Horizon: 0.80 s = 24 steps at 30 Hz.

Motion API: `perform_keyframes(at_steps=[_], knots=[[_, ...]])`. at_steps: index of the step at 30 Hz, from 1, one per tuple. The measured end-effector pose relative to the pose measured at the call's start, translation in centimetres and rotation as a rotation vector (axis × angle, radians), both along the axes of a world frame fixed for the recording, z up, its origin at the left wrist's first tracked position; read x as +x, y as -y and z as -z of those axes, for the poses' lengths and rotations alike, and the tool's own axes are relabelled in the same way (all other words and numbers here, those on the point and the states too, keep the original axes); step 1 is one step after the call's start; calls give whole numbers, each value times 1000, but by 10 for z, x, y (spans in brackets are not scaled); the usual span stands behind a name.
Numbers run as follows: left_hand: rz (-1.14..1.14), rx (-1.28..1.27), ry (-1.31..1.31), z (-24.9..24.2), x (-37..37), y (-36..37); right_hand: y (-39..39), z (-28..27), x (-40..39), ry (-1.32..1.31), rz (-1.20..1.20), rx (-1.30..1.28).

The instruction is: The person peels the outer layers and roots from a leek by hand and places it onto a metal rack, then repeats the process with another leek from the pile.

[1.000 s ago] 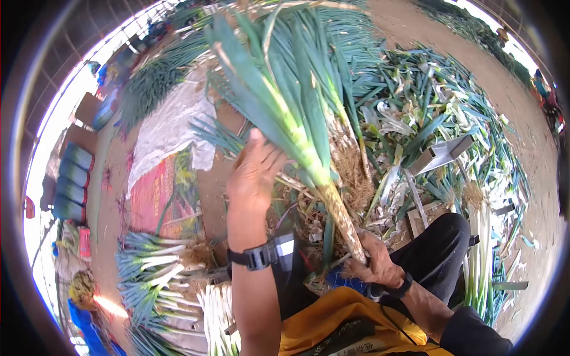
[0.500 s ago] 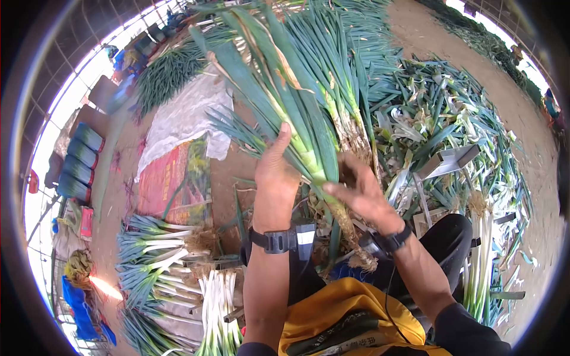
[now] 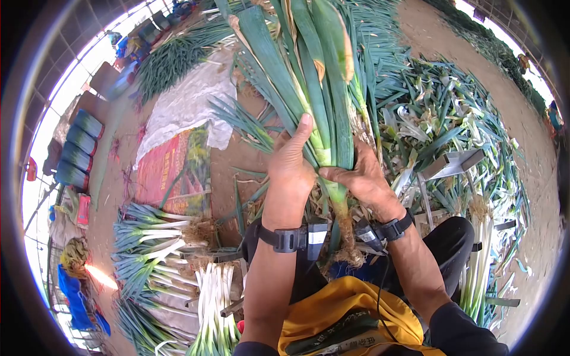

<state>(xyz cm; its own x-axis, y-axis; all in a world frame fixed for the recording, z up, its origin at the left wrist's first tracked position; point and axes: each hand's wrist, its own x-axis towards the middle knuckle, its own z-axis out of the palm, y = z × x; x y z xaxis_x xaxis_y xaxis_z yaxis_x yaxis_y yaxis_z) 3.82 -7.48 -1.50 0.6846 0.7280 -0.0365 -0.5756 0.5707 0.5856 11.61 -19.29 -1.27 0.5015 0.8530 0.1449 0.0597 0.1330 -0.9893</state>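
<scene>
A large green onion (image 3: pixel 325 142) stands nearly upright in front of me, leaves up and its brown, dirt-covered root end hanging over my lap. My left hand (image 3: pixel 292 166) is closed round its left side, the thumb lying up along the leaves and the fingers hidden behind. From the right, my right hand (image 3: pixel 369 185) grips where the leaves meet the stalk, its thumb pressed across the front. Some leaf tips are dry and yellow. Just behind the right hand stand more unpeeled green onions (image 3: pixel 363 118).
Cleaned green onions (image 3: pixel 157 237) lie in rows at left, with a white-stalked bunch (image 3: pixel 217 302) nearer me. A heap of stripped leaves (image 3: pixel 439 113) spreads at right around a metal bracket (image 3: pixel 454 164). A white sheet (image 3: pixel 184 110) and a red printed sack (image 3: pixel 163 172) cover ground at left.
Both hands and the green onion have shifted a little to the right, and the stalk has turned more upright. My right hand's fingers have closed in on the stalk.
</scene>
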Motion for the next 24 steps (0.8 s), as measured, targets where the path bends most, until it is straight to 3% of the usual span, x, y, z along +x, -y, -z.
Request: perform_keyframes(at_steps=[11,13,15,18,20,23,24], knots=[[7,-20,-14,8,9,6,5,10,-3,-23,68,93],[-19,-28,-52,11,12,5,6,16,-4,174,150,57],[-35,-13,-41,12,13,6,5,17,-7,208,200,70],[-66,26,-54,12,13,8,8,21,-13,105,182,59],[-88,48,-76,14,14,8,12,22,-19,-257,110,62],[-146,5,-128,17,17,4,19,23,-28,-296,125,142],[-168,-23,-87,17,16,2,19,25,-31,-199,138,215]])
